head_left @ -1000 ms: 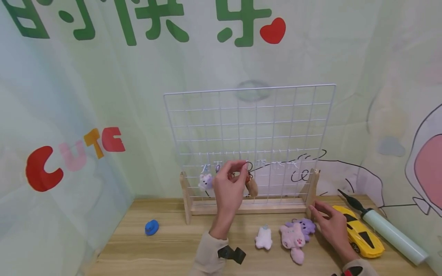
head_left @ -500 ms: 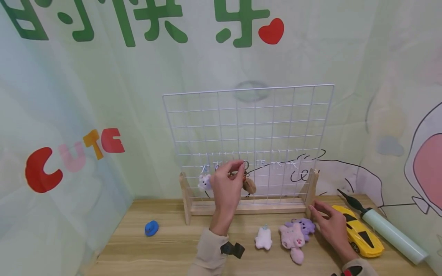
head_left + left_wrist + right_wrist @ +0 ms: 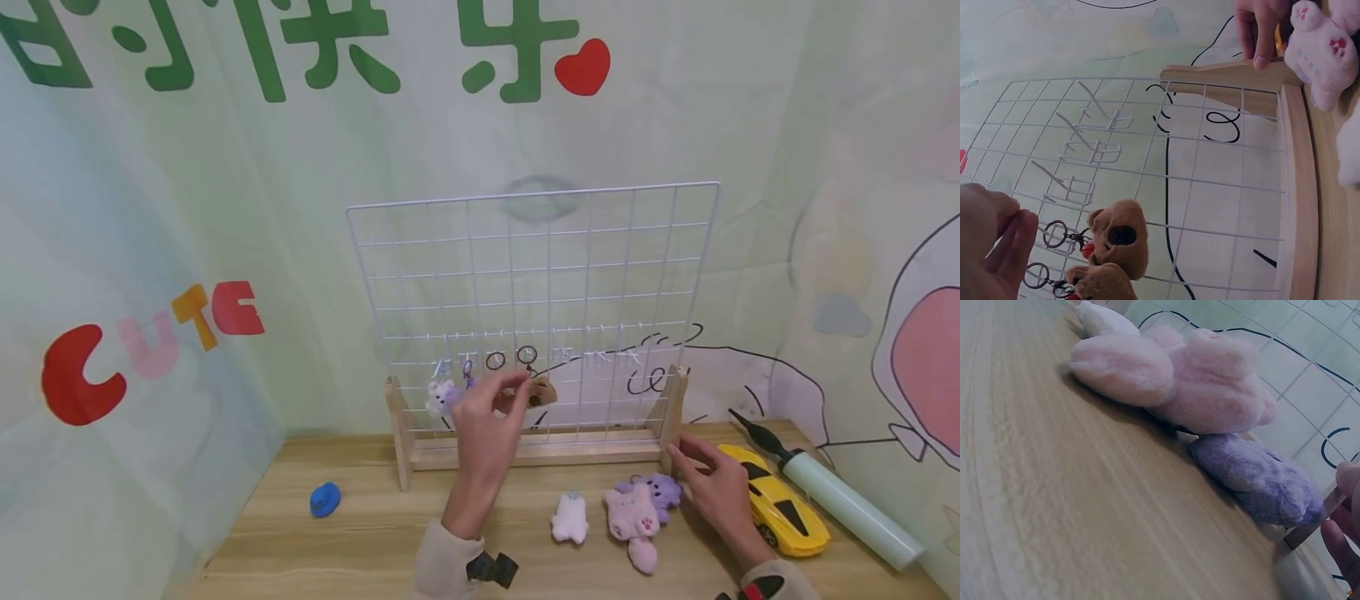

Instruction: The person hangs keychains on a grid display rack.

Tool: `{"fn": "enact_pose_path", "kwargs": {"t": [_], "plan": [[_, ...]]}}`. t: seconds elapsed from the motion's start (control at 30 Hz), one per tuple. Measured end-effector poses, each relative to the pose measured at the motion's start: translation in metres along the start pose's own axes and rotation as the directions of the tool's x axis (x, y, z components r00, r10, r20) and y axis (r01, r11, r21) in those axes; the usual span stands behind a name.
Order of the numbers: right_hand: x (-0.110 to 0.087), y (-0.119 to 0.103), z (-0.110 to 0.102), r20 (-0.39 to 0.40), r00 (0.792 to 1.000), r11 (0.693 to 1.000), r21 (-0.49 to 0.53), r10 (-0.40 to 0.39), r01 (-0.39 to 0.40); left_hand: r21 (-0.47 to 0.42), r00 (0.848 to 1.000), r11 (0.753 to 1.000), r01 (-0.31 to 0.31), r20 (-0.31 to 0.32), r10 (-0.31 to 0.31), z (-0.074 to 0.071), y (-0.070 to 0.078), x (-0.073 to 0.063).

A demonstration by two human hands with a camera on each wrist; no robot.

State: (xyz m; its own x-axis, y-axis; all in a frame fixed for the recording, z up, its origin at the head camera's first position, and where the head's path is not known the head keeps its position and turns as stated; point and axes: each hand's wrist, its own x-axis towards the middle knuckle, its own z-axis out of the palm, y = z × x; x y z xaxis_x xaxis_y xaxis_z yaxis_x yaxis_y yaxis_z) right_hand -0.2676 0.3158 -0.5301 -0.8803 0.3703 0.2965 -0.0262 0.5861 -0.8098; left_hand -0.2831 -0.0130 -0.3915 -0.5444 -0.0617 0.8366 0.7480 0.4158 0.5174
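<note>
Fingers [image 3: 1021, 240] of the left hand [image 3: 483, 425] are bent, thumb and fingertip almost meeting, yet they grasp nothing; they sit just beside the rings [image 3: 1045, 232] of two brown toys [image 3: 1129, 237]. Those toys dangle in front of the wire rack [image 3: 534, 195], their rings seemingly looped over hooks [image 3: 1050, 176], presumably so the metal takes the weight and the plush hangs free. Low on one side, the right hand [image 3: 712, 479] lightly pinches the wooden leg [image 3: 674, 417] between thumb and fingers, probably to stop the rack shifting when a ring is pushed on. On the bench [image 3: 375, 533], a pink toy [image 3: 633, 510] partly covers a purple toy [image 3: 664, 492], with a white toy [image 3: 570, 518] near them (all handily close to the rack, perhaps for easy picking).
</note>
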Motion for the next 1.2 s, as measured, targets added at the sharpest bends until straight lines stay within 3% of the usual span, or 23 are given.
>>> {"fn": "enact_pose_path", "kwargs": {"t": [0.1,0.17,0.2,0.27,0.33,0.4,0.47,0.5,0.63,0.67,0.87,0.97,1.2], "plan": [[0.000,0.000,0.000,0.005,1.000,1.000,-0.002,0.005,-0.005,-0.094,0.993,0.995,0.041,0.112,-0.030,0.001,-0.004,-0.016],[0.001,0.000,-0.001,0.000,1.000,1.000,-0.004,0.001,-0.001,-0.126,0.971,0.987,0.100,0.228,-0.069,0.006,-0.009,-0.028],[0.002,0.000,-0.001,-0.005,1.000,1.000,-0.005,-0.003,0.003,-0.128,0.952,0.982,0.136,0.292,-0.094,0.009,-0.012,-0.034],[0.001,0.001,0.000,-0.015,1.000,1.000,-0.008,-0.011,0.010,-0.088,0.893,0.974,0.208,0.422,-0.153,0.016,-0.018,-0.047],[0.001,0.002,0.000,-0.020,1.000,1.000,-0.010,-0.011,0.010,-0.017,0.811,0.962,0.273,0.541,-0.221,0.022,-0.026,-0.059],[0.000,0.002,0.001,-0.016,1.000,1.000,-0.007,-0.004,0.004,0.065,0.736,0.944,0.324,0.609,-0.295,0.026,-0.032,-0.071],[-0.001,0.002,0.001,-0.011,1.000,1.000,-0.003,-0.003,0.003,0.136,0.691,0.928,0.346,0.632,-0.350,0.028,-0.037,-0.080],[-0.001,0.002,0.002,-0.010,1.000,1.000,-0.001,-0.006,0.006,0.161,0.681,0.922,0.351,0.632,-0.370,0.029,-0.039,-0.084],[0.000,0.000,0.002,-0.018,1.000,1.000,-0.005,-0.025,0.025,0.200,0.688,0.912,0.357,0.604,-0.402,0.034,-0.041,-0.091],[0.000,0.000,0.001,-0.019,0.999,1.000,-0.007,-0.028,0.028,0.208,0.682,0.907,0.366,0.603,-0.414,0.035,-0.041,-0.091],[0.001,-0.002,0.000,-0.007,1.000,1.000,-0.011,-0.018,0.018,0.310,0.601,0.851,0.424,0.607,-0.521,0.047,-0.042,-0.093],[0.001,-0.002,0.000,-0.006,1.000,1.000,-0.008,-0.014,0.014,0.374,0.594,0.833,0.407,0.585,-0.552,0.058,-0.052,-0.099],[0.001,0.000,0.001,-0.018,1.000,1.000,-0.013,-0.020,0.020,0.494,0.610,0.809,0.320,0.546,-0.575,0.085,-0.087,-0.117]]}}
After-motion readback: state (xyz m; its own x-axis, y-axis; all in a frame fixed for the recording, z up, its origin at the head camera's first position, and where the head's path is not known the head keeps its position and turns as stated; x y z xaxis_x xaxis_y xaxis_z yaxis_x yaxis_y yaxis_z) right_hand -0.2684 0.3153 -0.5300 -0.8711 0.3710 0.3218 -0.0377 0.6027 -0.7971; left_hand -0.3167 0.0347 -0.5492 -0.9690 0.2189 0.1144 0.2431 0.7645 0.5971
